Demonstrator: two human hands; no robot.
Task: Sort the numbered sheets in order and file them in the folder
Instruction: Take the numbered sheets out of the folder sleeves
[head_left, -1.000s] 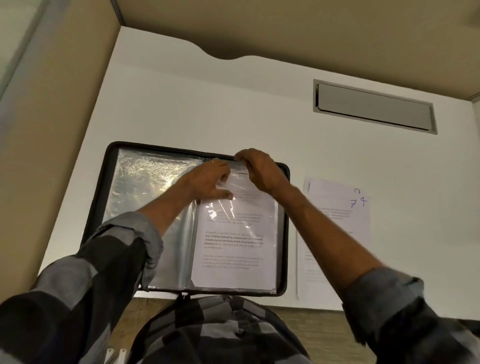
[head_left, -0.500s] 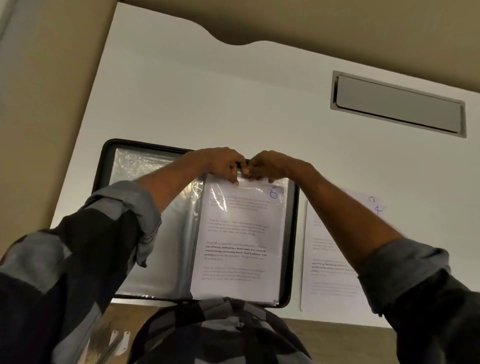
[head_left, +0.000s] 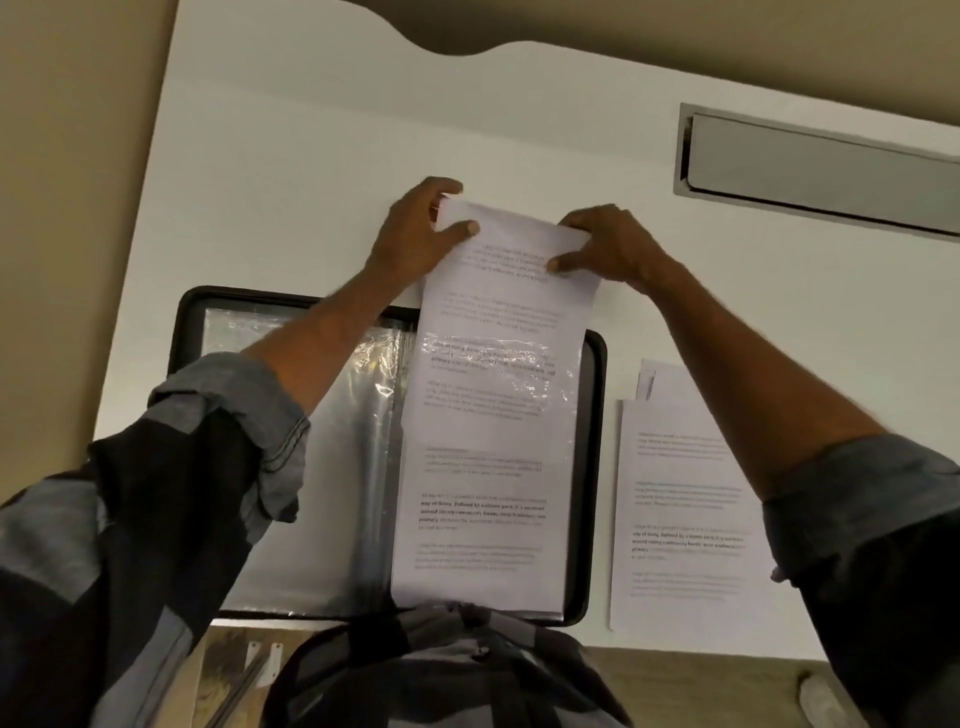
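Both hands are pinching a printed sheet (head_left: 501, 312) by its top corners, upper centre of the frame: left hand (head_left: 421, 228) and right hand (head_left: 613, 244). Its lower part is sitting in a clear sleeve of the open black folder (head_left: 596, 467); loose sheets (head_left: 685, 493) are lying right of the folder.

Sheet (head_left: 498, 312) half in folder (head_left: 592, 467)

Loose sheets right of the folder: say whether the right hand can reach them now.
Probably yes, but not freely: the right hand pinches the sheet partly sleeved in the folder. The loose sheets lie uncovered beside it, under that arm.
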